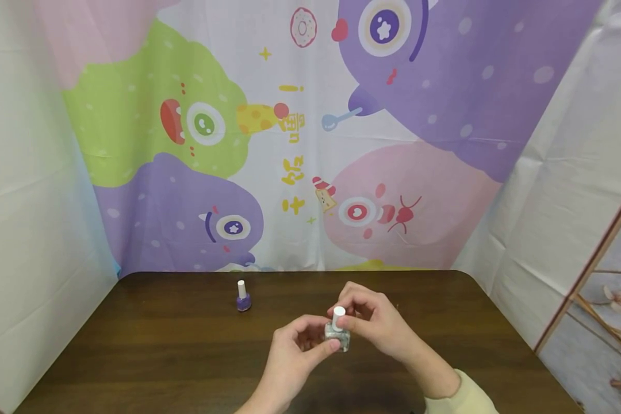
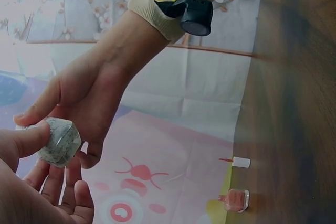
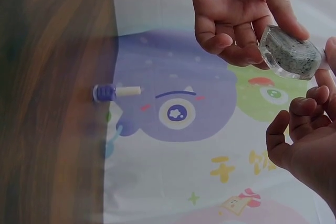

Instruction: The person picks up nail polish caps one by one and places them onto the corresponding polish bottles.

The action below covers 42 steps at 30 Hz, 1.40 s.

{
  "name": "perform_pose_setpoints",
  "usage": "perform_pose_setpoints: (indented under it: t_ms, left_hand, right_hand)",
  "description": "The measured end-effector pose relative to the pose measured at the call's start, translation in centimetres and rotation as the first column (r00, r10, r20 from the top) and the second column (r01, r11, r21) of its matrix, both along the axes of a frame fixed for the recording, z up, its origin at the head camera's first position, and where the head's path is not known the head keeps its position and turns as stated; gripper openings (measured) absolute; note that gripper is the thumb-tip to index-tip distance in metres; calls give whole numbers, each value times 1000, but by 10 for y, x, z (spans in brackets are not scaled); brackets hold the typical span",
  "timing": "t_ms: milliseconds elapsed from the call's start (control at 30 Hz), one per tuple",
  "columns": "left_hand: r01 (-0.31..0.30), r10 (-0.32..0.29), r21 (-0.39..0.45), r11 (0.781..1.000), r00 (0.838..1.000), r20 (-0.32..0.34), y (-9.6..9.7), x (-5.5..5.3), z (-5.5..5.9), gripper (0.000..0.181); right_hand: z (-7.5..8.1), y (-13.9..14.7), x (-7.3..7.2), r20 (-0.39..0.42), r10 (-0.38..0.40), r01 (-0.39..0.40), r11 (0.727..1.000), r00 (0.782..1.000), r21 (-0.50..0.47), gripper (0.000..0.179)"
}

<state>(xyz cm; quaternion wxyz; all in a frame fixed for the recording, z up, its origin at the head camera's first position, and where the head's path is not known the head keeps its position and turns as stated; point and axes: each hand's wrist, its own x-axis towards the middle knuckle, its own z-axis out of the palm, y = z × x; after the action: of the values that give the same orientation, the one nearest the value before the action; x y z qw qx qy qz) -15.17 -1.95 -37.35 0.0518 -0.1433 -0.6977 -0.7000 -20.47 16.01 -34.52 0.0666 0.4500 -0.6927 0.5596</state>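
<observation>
Over the table, my left hand grips the glass body of a nail polish bottle between thumb and fingers. The polish inside looks whitish grey with dark specks, clearest in the right wrist view. My right hand pinches the bottle's white cap from the other side. The cap sits on the neck, and the bottle leans slightly. Most of the cap is covered by fingers in the wrist views.
A purple nail polish bottle with a white cap stands toward the table's back left. In the left wrist view a pink polish bottle stands uncapped, beside a white cap with a brush. A patterned curtain hangs behind.
</observation>
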Motion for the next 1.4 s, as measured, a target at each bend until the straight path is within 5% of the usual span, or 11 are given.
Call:
perform_pose_setpoints:
  t_ms: [700,800,1067,1267,1400]
  left_hand:
    - [0,0,-14,1000,1000,14,-2,-1,1,26]
    - [3,-2,-4,1000,1000,8,-2,-1,0,27]
    - [0,0,-20,1000,1000,-11,-2,0,0,27]
    - [-3,1,-39,999,999,-32,-1,-2,-1,27]
    - [0,-1,-49,999,999,-32,-1,-2,-1,28]
  right_hand:
    - [-1,-6,1,96,-5,7,1000,995,-22,17]
    - [-1,-5,2,105,10,-10,1000,994,1,10]
    - [4,2,4,50,32,-38,993,998,113,28]
    - [6,4,5,88,119,-126,988,989,84,24]
    - [6,4,4,68,114,-119,991,991,69,20]
